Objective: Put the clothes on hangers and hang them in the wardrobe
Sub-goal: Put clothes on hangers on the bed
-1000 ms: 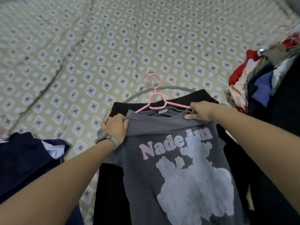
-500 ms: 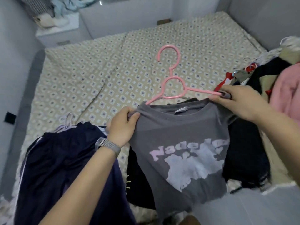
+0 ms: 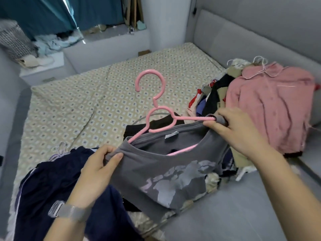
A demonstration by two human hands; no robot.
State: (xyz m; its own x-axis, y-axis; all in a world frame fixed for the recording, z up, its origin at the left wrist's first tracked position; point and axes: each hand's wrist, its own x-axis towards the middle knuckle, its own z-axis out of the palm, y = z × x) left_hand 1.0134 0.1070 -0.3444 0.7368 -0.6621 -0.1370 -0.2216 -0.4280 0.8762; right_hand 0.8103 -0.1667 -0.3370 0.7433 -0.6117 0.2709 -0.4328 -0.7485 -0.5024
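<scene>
Over patterned bedding (image 3: 73, 105), both hands' grip, left hand (image 3: 97, 173) and right hand (image 3: 238, 131), pinches grey shirt (image 3: 165, 171) shoulders on pink hanger (image 3: 156, 108).

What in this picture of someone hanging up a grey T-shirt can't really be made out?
All in the head view:
- Left arm of the pink plastic hanger: hidden inside the grey printed T-shirt.
- The T-shirt's pale print: folded over and blurred, unreadable.
- Fingertips of the right hand: tucked into the shirt's shoulder, so its grip on the hanger is unclear.
- Left hand pinches the other shoulder; the hanger end there is covered.
- Wardrobe: not in view.
</scene>
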